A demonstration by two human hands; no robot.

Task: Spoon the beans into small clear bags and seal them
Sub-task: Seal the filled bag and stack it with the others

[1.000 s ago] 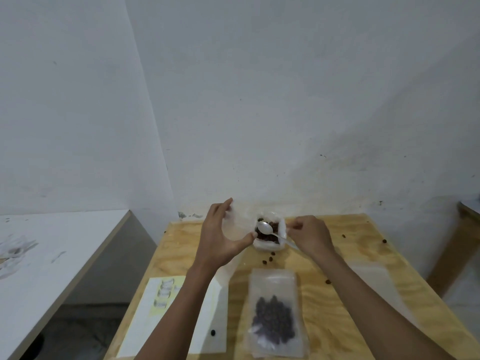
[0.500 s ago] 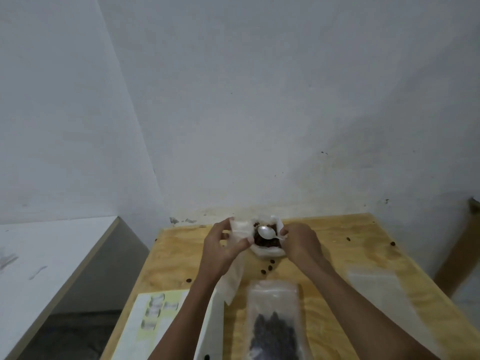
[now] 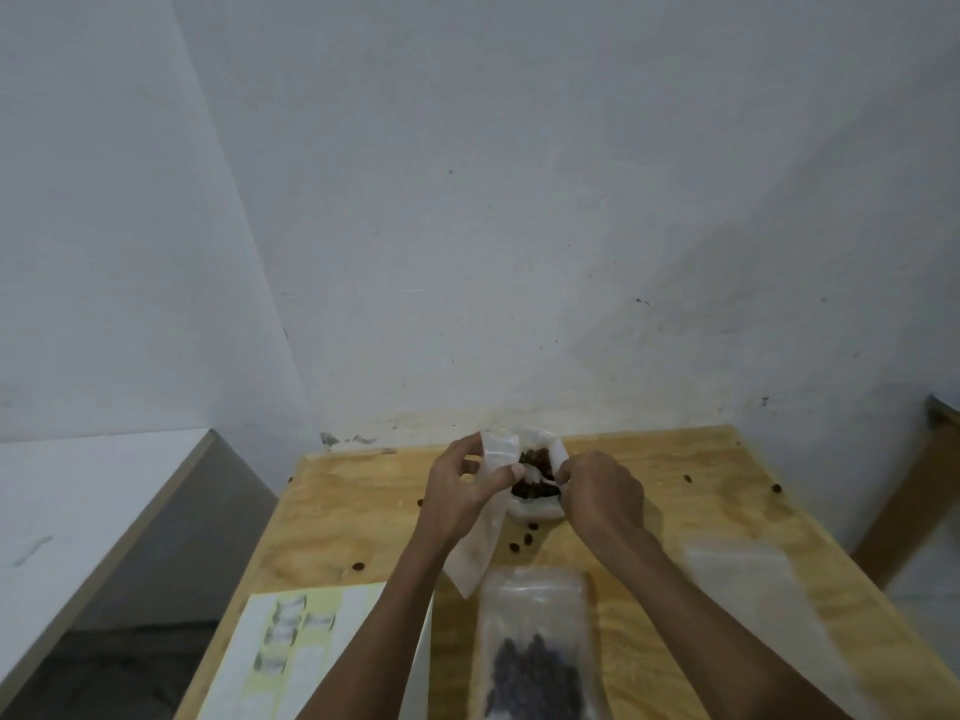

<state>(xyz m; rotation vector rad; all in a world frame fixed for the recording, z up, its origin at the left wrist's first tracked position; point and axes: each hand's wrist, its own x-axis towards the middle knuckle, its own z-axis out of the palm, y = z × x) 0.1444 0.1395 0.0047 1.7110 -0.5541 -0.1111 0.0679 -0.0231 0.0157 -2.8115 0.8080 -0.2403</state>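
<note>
Near the tabletop's (image 3: 675, 475) far edge, the left hand (image 3: 457, 504) pinches an empty clear bag (image 3: 480, 543) by its mouth beside the white tub of beans (image 3: 535, 491). The right hand (image 3: 597, 493), fingers curled, grips a spoon (image 3: 537, 476) dipped in the tub. A filled bag (image 3: 535, 646) lies at the near edge, with loose beans (image 3: 522, 543) scattered between.

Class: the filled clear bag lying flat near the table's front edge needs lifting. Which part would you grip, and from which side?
Probably pinch the filled bag by its empty far end, reaching from above: it lies flat, and the dark beans sit toward the near end.
</note>
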